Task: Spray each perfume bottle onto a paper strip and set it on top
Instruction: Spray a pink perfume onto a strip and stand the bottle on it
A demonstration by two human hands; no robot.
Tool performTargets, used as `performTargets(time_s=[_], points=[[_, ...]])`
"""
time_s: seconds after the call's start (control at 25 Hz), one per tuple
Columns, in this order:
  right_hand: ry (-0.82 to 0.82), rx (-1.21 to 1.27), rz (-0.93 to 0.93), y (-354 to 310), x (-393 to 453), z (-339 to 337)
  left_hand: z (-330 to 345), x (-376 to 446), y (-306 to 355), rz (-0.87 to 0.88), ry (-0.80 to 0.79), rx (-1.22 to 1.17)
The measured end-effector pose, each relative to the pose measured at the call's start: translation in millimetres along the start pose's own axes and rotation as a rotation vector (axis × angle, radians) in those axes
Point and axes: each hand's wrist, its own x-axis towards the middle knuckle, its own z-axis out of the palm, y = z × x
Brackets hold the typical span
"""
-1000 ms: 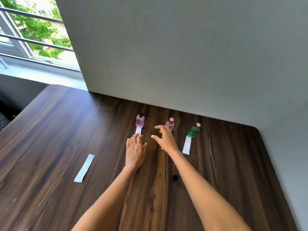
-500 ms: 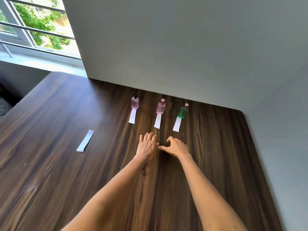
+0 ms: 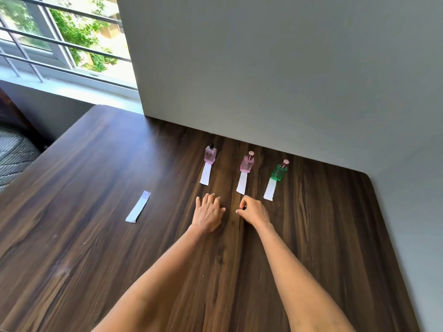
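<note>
Three small perfume bottles stand in a row near the wall, each on the far end of a white paper strip: a pink bottle with a black top [image 3: 210,155], a pink bottle with a rose sprayer [image 3: 247,163] and a green bottle [image 3: 278,173]. Their strips [image 3: 206,174] [image 3: 242,183] [image 3: 270,190] run toward me. A fourth strip [image 3: 138,210] lies bare at the left. My left hand [image 3: 208,213] rests flat on the table in front of the bottles. My right hand [image 3: 254,212], beside it, has curled fingers that pinch a small black cap [image 3: 243,207].
The dark wooden table [image 3: 335,236] ends in a rounded corner at the right, close to a grey wall [image 3: 287,80]. A window with bars [image 3: 60,39] is at the far left, beyond the table's left edge.
Both hands drew back from the bottles toward me. The black cap that lay loose on the table is now between my right fingertips. The view shifted upward.
</note>
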Motion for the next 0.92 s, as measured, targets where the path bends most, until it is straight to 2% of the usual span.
performTargets(time_s=[0.28,0.4,0.48,0.6,0.72,0.92], points=[[0.051,0.255,-0.048,-78.0,56.9,-14.8,-36.4,35.8,-45.7,-0.011,0.082,0.000],[0.167,0.407,-0.073,-108.6,87.5,-26.9,-58.2,62.6,-59.1,-0.022,0.177,-0.026],[0.180,0.611,-0.028,-123.2,107.9,-34.6,-72.8,82.0,-65.6,-0.034,0.225,-0.086],[0.057,0.996,0.073,-138.2,128.1,-41.0,-89.1,105.2,-74.1,-0.059,0.273,-0.170],[-0.014,1.034,0.072,-144.8,143.6,-39.5,-96.1,121.5,-86.5,-0.086,0.293,-0.216],[0.191,0.919,0.020,-143.2,153.4,-34.2,-94.5,129.1,-96.9,-0.108,0.288,-0.252]])
